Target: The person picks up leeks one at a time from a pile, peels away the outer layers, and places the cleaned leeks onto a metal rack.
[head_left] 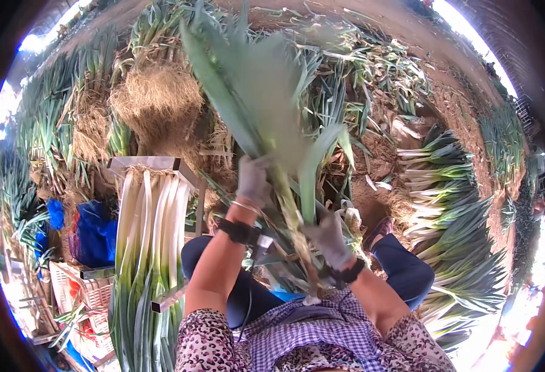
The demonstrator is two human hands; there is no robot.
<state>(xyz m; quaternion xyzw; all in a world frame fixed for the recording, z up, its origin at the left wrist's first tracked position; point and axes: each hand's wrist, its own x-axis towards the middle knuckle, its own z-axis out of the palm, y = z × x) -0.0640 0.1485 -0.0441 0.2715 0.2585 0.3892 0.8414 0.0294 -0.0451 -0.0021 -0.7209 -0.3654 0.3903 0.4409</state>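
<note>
A large leek (291, 217) slants across the middle of the view, its broad green leaves blurred at the top and its stem end down near my lap. My left hand (254, 181), in a pale glove, is closed around the leek below its leaves. To the right of the stem my right hand (331, 237), gloved too, is closed on a green leaf (314, 177) that bends away from the leek. Some blur hides the exact finger positions. Trimmed leeks (145, 248) lie side by side on a metal-edged stand (145, 163) at my left.
A long row of cleaned leeks (452, 223) lies on the ground at my right. Bundles with shaggy roots (158, 96) stand ahead on the left. Loose leaves (377, 68) litter the ground farther off. A blue net bag (96, 232) and a pale woven crate (96, 304) are at far left.
</note>
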